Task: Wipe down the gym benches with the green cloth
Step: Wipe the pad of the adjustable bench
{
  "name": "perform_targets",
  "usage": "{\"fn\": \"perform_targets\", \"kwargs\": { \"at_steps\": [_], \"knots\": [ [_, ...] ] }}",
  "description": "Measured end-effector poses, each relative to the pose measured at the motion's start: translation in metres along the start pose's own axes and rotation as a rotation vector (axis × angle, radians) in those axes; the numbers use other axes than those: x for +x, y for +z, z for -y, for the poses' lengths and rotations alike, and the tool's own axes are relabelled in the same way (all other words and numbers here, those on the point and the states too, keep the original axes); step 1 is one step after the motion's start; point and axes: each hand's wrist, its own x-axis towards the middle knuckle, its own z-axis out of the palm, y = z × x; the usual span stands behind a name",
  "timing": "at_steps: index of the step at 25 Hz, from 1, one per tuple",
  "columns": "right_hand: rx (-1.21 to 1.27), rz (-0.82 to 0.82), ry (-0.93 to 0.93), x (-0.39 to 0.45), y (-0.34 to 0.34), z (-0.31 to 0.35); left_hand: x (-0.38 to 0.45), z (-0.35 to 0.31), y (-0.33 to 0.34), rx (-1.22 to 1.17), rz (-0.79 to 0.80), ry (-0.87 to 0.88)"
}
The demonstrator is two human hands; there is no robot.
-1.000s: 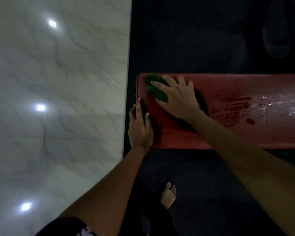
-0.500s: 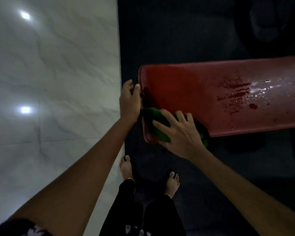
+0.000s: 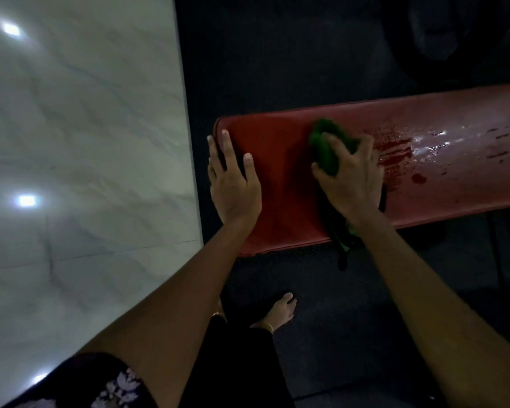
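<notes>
Wiping is under way with the green cloth [image 3: 329,144] bunched on top of the red bench [image 3: 277,184], a little in from its left end, with a darker tail of fabric trailing off the near edge at about 6 o'clock from the bunch. The right hand [image 3: 349,175] presses down on it, fingers spread and curled over the wad, grasping it against the pad. At 3 o'clock from the cloth lies a patch of wet droplets and streaks [image 3: 409,148] catching the light, so the sensible stroke runs that way, flat and firm, overlapping each pass so no damp band is left. Keeping the cloth spread wider than a tight ball would probably cover more pad per pass. At 9 o'clock, the left hand [image 3: 233,184] rests flat on the bench end with its fingers straight, holding nothing, steadying the bench. Beyond it, pale marble flooring [image 3: 86,172] meets the dark mat [image 3: 277,69] on which the bench stands.
</notes>
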Motion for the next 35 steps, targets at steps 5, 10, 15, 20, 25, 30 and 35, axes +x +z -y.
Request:
{"fn": "perform_targets", "kwargs": {
  "at_steps": [5, 10, 15, 20, 25, 30, 35],
  "knots": [
    [-0.043, 0.046, -0.206, 0.023, -0.004, 0.065, 0.000, 0.002, -0.001, 0.029, 0.012, 0.024],
    [0.000, -0.002, -0.078, 0.054, -0.016, 0.011, 0.003, -0.004, 0.000, 0.062, -0.001, 0.005],
    [0.105, -0.042, 0.257, 0.029, -0.014, -0.006, 0.007, -0.003, 0.001, 0.082, -0.034, 0.005],
    [0.070, -0.009, -0.322, -0.050, 0.010, 0.023, 0.005, -0.001, 0.000, 0.126, -0.067, -0.003],
    [0.161, -0.009, 0.154, -0.033, 0.000, -0.048, 0.010, -0.005, 0.002, 0.143, -0.062, 0.001],
    [0.126, -0.038, -0.218, -0.061, 0.007, -0.028, 0.002, -0.016, 0.005, 0.461, -0.124, 0.028],
    [0.203, -0.114, 0.067, -0.047, -0.002, -0.106, -0.006, -0.069, 0.046, 0.494, 0.009, 0.355]
  ]
}}
